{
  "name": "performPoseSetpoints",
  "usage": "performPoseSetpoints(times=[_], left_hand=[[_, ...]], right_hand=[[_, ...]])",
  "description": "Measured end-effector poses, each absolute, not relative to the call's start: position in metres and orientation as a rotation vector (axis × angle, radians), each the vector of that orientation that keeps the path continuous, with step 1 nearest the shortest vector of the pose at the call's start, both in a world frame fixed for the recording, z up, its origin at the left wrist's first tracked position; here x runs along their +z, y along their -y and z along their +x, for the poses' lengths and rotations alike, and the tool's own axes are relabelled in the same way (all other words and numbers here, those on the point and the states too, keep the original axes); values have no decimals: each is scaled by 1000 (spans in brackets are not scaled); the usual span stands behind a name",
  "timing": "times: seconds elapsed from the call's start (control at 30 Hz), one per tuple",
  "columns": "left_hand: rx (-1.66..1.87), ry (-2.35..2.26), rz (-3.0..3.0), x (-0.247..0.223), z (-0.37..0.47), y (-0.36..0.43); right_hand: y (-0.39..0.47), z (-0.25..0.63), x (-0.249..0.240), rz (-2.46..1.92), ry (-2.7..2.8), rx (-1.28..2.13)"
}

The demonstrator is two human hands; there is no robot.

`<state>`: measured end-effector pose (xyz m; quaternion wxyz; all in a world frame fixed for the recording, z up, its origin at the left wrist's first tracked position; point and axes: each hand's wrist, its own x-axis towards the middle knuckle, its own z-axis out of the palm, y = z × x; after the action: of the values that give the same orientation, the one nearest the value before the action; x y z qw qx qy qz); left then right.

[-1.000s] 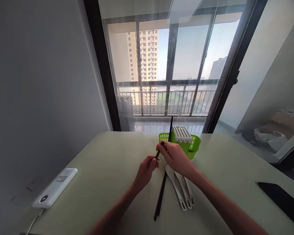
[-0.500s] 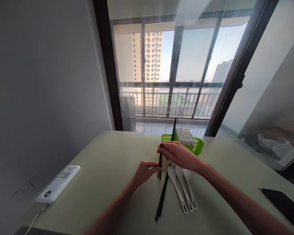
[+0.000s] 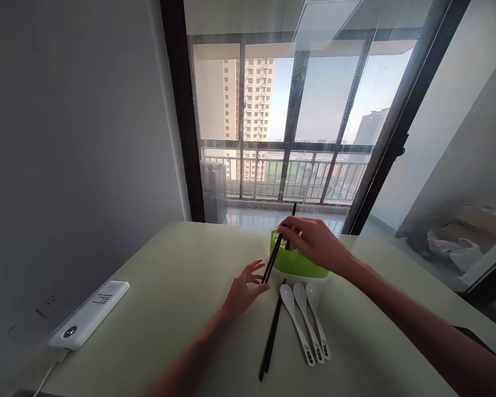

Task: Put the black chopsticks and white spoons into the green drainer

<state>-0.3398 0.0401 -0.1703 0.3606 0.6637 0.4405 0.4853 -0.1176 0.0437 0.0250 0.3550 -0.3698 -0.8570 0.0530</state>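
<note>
right fingers (image 3: 285, 227) pinched on upper end of black chopsticks (image 3: 274, 256); left fingers (image 3: 254, 278) spread round lower end

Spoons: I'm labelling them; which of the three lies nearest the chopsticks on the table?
The leftmost spoon, beside the chopsticks on the table; the other two lie farther right.

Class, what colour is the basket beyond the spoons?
The basket is bright green, best seen in the head view.
</note>
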Motion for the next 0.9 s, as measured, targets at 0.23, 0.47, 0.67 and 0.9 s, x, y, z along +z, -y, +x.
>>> performPoseSetpoints(times=[0.23,0.47,0.67,0.9], left_hand=[[1460,-1237,1561,-188,-341,-52],[1444,-1294,1533,-194,-342,-56],[1410,-1301,1570,-194,-342,-55],[1364,-1337,1618,-194,-343,-55]], right_hand=[[-64,-85,89,-1107,1868,48],[-122,-84,73,-1324,2029,-43],[-166,-90,34,-1372,2212,173],[-190,-92,15,-1434,2203,304]])
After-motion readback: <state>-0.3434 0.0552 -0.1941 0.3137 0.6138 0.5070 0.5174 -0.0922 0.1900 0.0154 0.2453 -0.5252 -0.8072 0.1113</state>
